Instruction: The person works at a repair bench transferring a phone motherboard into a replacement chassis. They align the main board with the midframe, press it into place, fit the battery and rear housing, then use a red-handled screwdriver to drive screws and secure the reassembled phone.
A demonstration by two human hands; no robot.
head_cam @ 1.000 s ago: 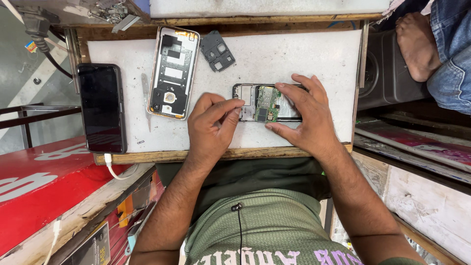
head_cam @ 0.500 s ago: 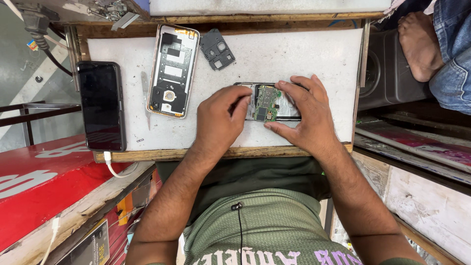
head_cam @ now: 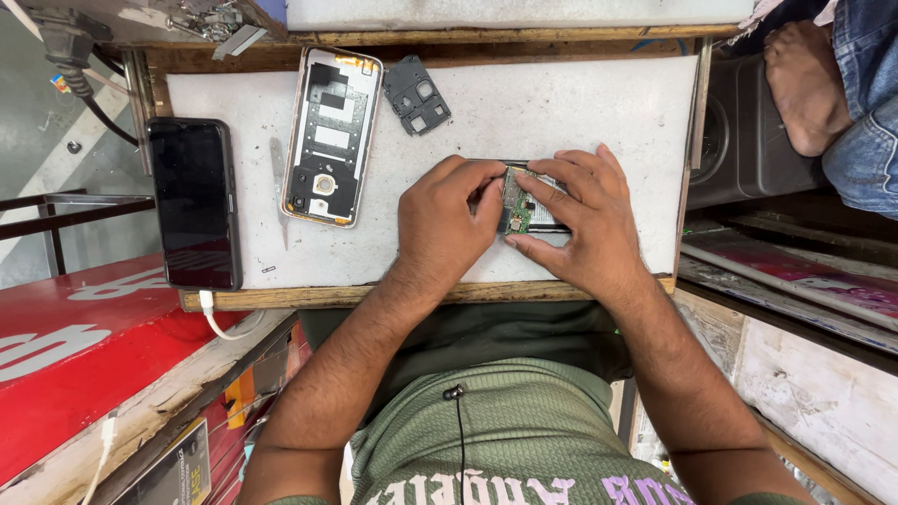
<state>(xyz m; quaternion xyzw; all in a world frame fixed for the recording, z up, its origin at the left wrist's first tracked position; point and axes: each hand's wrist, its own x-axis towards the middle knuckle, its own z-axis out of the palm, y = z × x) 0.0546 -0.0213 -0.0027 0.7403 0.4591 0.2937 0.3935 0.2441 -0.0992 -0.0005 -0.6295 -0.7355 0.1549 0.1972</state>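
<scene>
Both hands, left hand and right hand, pinch the opened phone on the counter; back cover lies left of it; circuit board work underway.

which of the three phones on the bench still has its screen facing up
The black phone at the left edge of the bench, dark glass up. The rear-opened phone beside it shows its insides, and the opened phone lies under both hands.
</scene>
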